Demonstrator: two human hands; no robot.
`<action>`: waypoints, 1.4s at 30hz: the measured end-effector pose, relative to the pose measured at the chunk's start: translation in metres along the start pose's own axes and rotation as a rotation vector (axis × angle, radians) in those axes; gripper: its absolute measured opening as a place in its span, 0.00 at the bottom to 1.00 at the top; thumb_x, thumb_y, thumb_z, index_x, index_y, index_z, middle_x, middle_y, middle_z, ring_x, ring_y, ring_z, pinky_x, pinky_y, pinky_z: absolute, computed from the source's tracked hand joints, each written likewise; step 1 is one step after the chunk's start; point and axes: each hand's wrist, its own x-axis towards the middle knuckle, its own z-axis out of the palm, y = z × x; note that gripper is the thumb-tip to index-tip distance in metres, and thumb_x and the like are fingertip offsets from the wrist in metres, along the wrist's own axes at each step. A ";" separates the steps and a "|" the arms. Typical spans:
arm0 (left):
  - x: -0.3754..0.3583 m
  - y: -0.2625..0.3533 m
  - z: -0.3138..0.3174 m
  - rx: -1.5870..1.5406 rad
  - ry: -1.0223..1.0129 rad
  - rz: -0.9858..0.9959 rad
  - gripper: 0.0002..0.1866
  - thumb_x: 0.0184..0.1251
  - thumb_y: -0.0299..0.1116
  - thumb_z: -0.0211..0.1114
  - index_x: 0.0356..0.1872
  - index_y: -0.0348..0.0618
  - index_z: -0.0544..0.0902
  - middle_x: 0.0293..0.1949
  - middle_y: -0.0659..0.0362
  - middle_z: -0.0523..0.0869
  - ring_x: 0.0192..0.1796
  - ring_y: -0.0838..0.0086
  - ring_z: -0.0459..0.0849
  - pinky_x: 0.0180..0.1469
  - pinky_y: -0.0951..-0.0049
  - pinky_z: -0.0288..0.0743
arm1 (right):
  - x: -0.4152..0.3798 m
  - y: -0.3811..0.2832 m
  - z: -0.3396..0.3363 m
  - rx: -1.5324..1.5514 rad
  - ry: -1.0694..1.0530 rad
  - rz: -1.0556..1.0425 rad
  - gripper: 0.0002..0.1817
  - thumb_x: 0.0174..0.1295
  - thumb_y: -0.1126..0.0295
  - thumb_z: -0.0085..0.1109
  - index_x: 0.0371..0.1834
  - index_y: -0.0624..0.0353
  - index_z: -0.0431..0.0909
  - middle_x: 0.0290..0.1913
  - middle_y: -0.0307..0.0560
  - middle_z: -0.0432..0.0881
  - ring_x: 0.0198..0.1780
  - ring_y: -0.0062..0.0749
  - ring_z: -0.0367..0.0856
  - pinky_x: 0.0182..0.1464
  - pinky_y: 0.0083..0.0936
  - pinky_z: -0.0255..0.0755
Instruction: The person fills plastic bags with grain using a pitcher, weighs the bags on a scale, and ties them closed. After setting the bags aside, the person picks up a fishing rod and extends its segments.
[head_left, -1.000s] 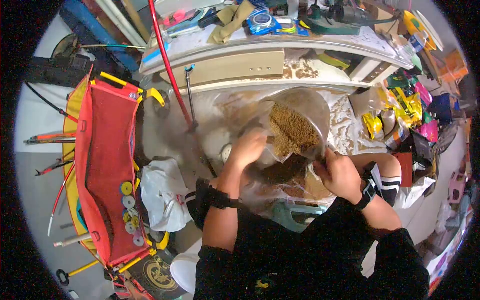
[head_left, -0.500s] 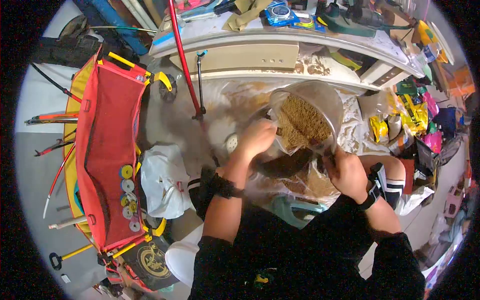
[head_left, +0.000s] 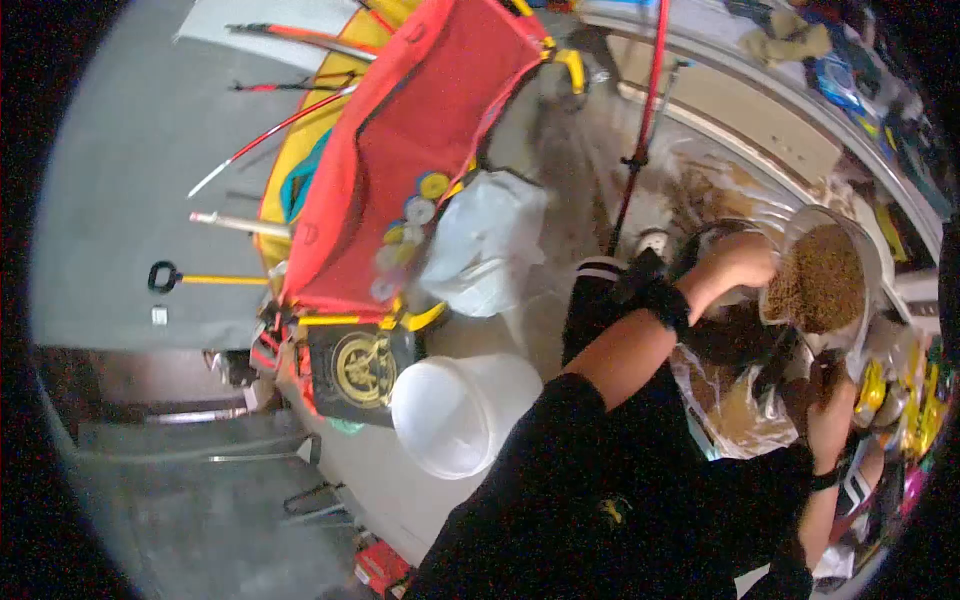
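Note:
A clear tub full of brown granules is tilted toward me on the right. My left hand is closed at its left rim. At the tub's near end my right hand is wrapped around a dark part that looks like a handle, blurred here. Under the tub and my left forearm lies a dark, round basin, partly hidden. Brown powder is scattered over the plastic sheet in front of my body.
A white bucket stands on the floor at my left, below a white plastic bag. Beyond them is a long red fabric bin with tape rolls. A red pole rises near a cabinet. Yellow packets lie right.
My view has swung left, so everything has shifted right and rotated in the picture. The white bucket shows more fully. Both hands remain on the tub.

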 end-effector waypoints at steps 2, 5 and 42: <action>-0.007 0.013 -0.013 0.016 -0.014 -0.073 0.11 0.49 0.32 0.55 0.29 0.40 0.85 0.34 0.46 0.84 0.37 0.52 0.83 0.39 0.55 0.76 | 0.001 -0.011 0.001 -0.025 0.126 -0.087 0.11 0.60 0.77 0.52 0.45 0.70 0.72 0.40 0.62 0.77 0.42 0.54 0.74 0.46 0.38 0.66; -0.007 0.015 -0.014 -0.102 0.027 -0.198 0.12 0.49 0.33 0.55 0.30 0.40 0.85 0.36 0.47 0.84 0.38 0.53 0.84 0.41 0.56 0.76 | 0.006 -0.004 0.000 0.004 0.055 -0.158 0.11 0.61 0.76 0.52 0.45 0.70 0.73 0.38 0.60 0.79 0.41 0.53 0.77 0.46 0.34 0.69; -0.023 0.018 -0.031 0.166 -0.026 0.073 0.11 0.54 0.29 0.53 0.23 0.39 0.85 0.30 0.52 0.84 0.36 0.59 0.84 0.40 0.61 0.78 | 0.017 -0.034 -0.007 0.012 0.057 -0.044 0.07 0.56 0.74 0.58 0.32 0.65 0.71 0.22 0.60 0.75 0.25 0.55 0.75 0.27 0.40 0.66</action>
